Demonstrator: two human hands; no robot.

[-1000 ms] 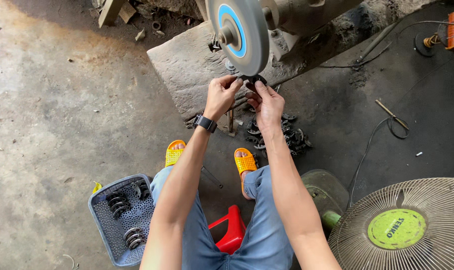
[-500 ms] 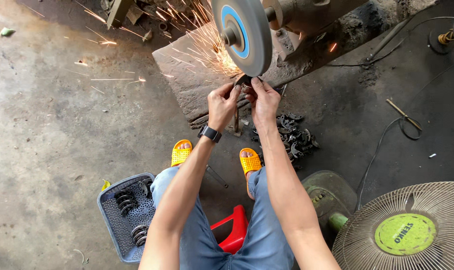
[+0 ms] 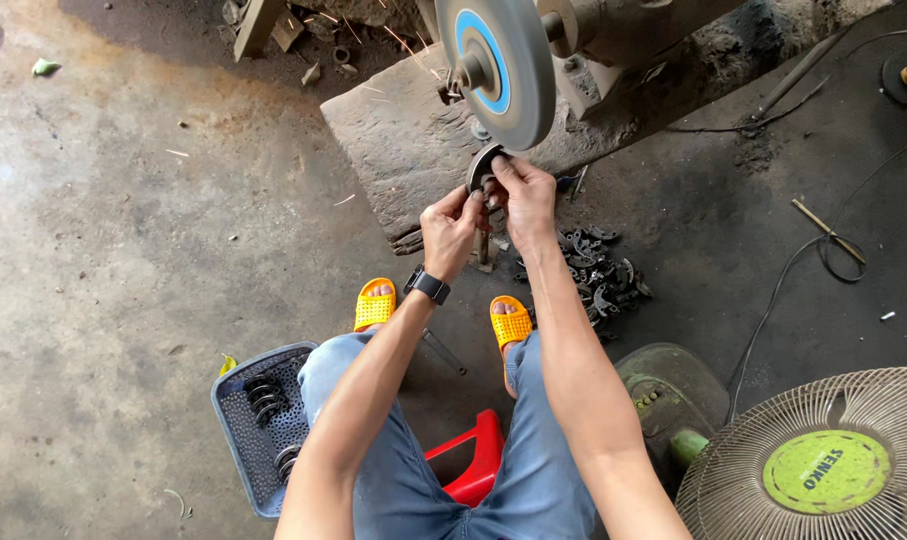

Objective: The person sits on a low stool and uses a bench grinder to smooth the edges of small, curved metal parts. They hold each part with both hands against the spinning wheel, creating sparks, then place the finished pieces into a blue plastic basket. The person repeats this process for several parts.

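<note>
At your lower right, the fan (image 3: pixel 824 460) carries a round lime-green label (image 3: pixel 826 471) with dark lettering at its grille's centre. On your left wrist sits a watch (image 3: pixel 429 285), its dark screen blank.

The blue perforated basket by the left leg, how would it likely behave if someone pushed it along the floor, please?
The basket looks like thin plastic, so probably light and slightly flexible itself. The dark curved metal parts inside would likely add weight and rattle or shift. On the rough concrete floor it would probably scrape rather than glide.

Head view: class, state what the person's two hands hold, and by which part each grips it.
Both the left hand and right hand pinch one small curved metal piece at its lower edges, beneath the grinding wheel.
</note>
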